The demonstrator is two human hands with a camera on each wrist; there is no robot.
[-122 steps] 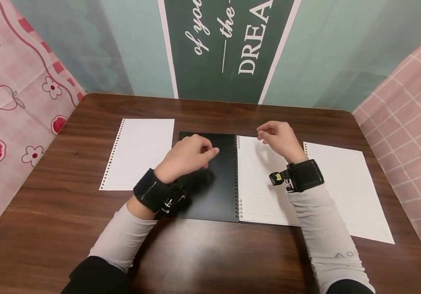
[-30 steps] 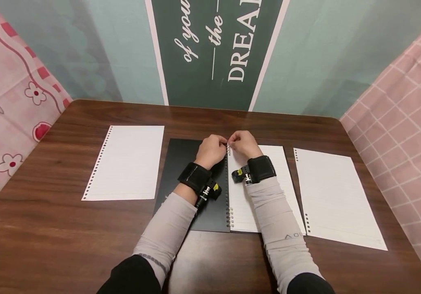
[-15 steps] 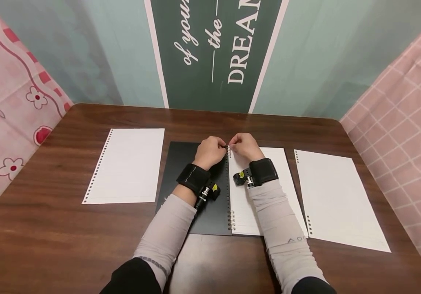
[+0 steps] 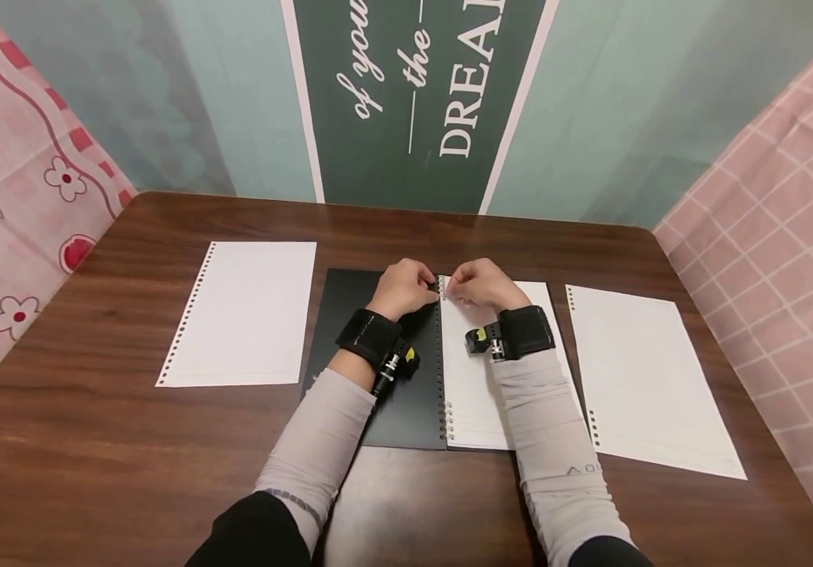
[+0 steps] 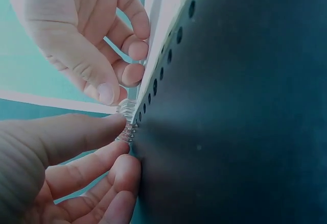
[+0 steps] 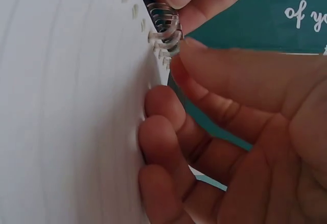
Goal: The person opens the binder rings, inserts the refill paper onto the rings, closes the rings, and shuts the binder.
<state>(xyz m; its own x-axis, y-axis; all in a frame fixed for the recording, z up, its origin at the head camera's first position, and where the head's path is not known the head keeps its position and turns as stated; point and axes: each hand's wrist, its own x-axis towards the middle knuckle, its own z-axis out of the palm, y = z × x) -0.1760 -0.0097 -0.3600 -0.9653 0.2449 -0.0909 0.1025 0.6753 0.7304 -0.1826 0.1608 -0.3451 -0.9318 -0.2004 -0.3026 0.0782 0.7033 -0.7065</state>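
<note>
An open loose-leaf notebook lies mid-table in the head view, its black cover (image 4: 406, 417) on the left and lined white pages (image 4: 473, 394) on the right. Clear binding rings (image 6: 171, 43) run through the holes at the top of the spine. My left hand (image 4: 404, 288) pinches these rings between thumb and index finger from the cover side. On the page side, my right hand (image 4: 486, 285) has its thumb and index fingertip together at the rings, pinching them. Its other fingers (image 6: 158, 137) rest along the page edge. A second ring set (image 4: 449, 421) sits at the spine's lower end.
A loose punched sheet (image 4: 239, 315) lies left of the notebook. Another punched sheet (image 4: 655, 378) is on the right, close to the pages. The brown wooden table (image 4: 59, 441) ends at a green fabric backdrop (image 4: 591, 118), with pink cloths at both sides.
Both hands, earlier apart above the notebook, have come together at the top of the spine. Over the last half second the right hand has shifted slightly right. The sheets stay put.
</note>
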